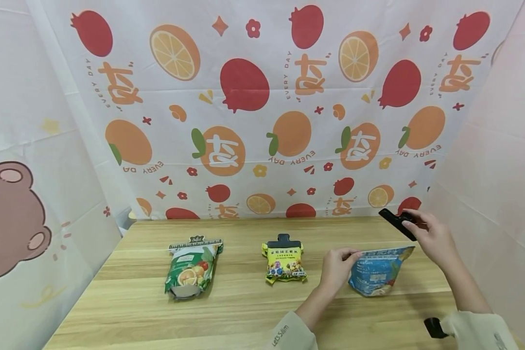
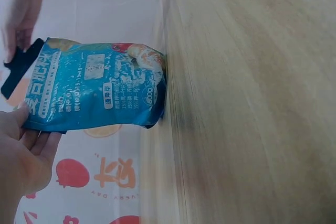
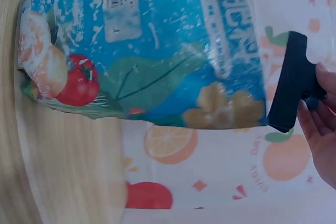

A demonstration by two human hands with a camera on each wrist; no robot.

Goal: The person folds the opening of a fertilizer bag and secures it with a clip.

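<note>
A blue fertilizer bag with printed fruit stands upright on the table at the right. My left hand pinches its top left corner between thumb and fingers. In the left wrist view the bag shows its printed face, and the left hand grips the top edge. Just above the bag's top right corner, my right hand holds a black bag clip by its handle. Seen from the right wrist, the wide clip bar lies beside the bag's top edge; whether they touch I cannot tell.
A green bag with a printed clip along its top lies at the left of the wooden table. Near the middle lies a yellow bag with a black clip on it. A fruit-patterned cloth hangs behind.
</note>
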